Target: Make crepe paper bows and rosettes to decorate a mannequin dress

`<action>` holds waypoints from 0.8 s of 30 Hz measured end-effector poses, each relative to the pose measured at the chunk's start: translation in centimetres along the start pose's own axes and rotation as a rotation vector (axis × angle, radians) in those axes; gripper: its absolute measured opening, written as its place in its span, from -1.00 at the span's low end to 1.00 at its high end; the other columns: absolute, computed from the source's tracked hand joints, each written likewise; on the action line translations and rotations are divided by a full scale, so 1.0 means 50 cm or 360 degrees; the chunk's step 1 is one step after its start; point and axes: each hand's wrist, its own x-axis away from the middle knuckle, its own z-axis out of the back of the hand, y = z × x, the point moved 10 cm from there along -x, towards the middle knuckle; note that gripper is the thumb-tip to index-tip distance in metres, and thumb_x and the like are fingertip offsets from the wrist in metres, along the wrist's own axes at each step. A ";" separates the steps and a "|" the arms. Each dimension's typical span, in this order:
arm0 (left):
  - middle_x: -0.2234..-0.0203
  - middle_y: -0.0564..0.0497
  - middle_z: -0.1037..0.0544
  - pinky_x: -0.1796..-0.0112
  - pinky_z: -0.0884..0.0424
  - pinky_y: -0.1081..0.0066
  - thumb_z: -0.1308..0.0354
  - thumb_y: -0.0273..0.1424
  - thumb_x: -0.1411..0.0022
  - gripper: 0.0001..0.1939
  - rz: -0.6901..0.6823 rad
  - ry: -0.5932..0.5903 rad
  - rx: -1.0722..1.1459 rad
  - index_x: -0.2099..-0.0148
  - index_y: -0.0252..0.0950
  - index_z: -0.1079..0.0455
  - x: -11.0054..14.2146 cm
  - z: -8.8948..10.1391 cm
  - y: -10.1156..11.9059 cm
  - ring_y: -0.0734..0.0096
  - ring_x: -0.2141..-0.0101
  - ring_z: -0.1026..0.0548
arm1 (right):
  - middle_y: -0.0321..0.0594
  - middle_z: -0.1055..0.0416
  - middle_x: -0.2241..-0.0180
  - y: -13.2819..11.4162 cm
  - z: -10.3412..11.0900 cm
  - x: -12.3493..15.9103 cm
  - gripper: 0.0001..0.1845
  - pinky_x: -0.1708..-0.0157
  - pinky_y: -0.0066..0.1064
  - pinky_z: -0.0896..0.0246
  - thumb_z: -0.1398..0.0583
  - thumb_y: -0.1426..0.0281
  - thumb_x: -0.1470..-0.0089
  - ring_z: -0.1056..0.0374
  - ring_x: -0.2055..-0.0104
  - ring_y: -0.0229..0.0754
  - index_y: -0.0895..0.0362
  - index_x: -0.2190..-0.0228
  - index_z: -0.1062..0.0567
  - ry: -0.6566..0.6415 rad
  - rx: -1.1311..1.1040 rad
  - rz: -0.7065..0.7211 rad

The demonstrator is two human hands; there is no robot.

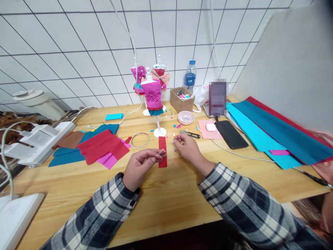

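A strip of red crepe paper (162,160) lies lengthwise on the wooden table in front of me. My left hand (142,165) is closed over its left edge, pinching a small thin whitish strip (160,151) above the red paper. To the right of the paper, my right hand (186,147) is closed in a pinch; a tiny whitish bit shows at its fingertips, too small to name. Small thread snips (192,134) lie just beyond that hand. Behind the red strip stands a white miniature dress form (153,99) dressed in magenta, red and teal paper.
Two more dressed forms stand behind. Paper sheets (100,147) and a wire ring (139,140) lie left. A pink bowl (186,117), cardboard box (182,100), bottle (190,76) and phone (231,134) are right, beside long paper sheets (281,128). Another person's hand shows at the right edge.
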 end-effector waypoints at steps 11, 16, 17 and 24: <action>0.28 -0.19 -0.63 0.11 -0.48 0.21 -0.35 -0.23 0.05 -0.76 0.0125 0.0025 0.0023 0.46 -0.32 -0.54 -0.006 -0.002 -0.008 0.10 0.17 -0.57 | -0.21 -0.51 0.40 -0.075 0.154 -0.077 -0.77 0.57 -0.46 -0.31 -0.17 0.23 0.02 -0.49 0.42 -0.15 0.13 0.35 -0.39 0.0469 -0.0367 0.0128; 0.32 -0.15 -0.64 0.11 -0.48 0.23 -0.33 -0.28 0.05 -0.82 0.0135 0.0007 0.0057 0.47 -0.31 -0.53 -0.008 -0.009 -0.014 0.17 0.19 -0.57 | -0.17 -0.54 0.33 -0.146 0.233 -0.166 -0.78 0.32 -0.36 -0.32 -0.12 0.29 -0.05 -0.48 0.32 -0.14 0.13 0.31 -0.47 0.0896 0.0396 0.0371; 0.32 -0.14 -0.64 0.11 -0.48 0.24 -0.33 -0.29 0.04 -0.83 0.0124 -0.0001 0.0055 0.47 -0.31 -0.53 -0.007 -0.010 -0.017 0.18 0.19 -0.57 | -0.16 -0.55 0.31 -0.154 0.232 -0.188 -0.77 0.29 -0.35 -0.30 -0.10 0.30 -0.07 -0.47 0.30 -0.13 0.12 0.28 -0.48 0.0908 0.0591 0.0351; 0.30 -0.18 -0.60 0.27 -0.51 0.28 -0.30 -0.29 0.00 -0.81 0.0131 -0.0129 -0.0003 0.45 -0.33 -0.52 -0.001 -0.024 -0.034 0.12 0.18 -0.55 | -0.04 -0.54 0.23 -0.148 0.204 -0.289 -0.66 0.25 -0.26 -0.22 -0.07 0.36 -0.13 -0.44 0.19 0.01 0.08 0.11 -0.53 0.0804 0.1070 0.0212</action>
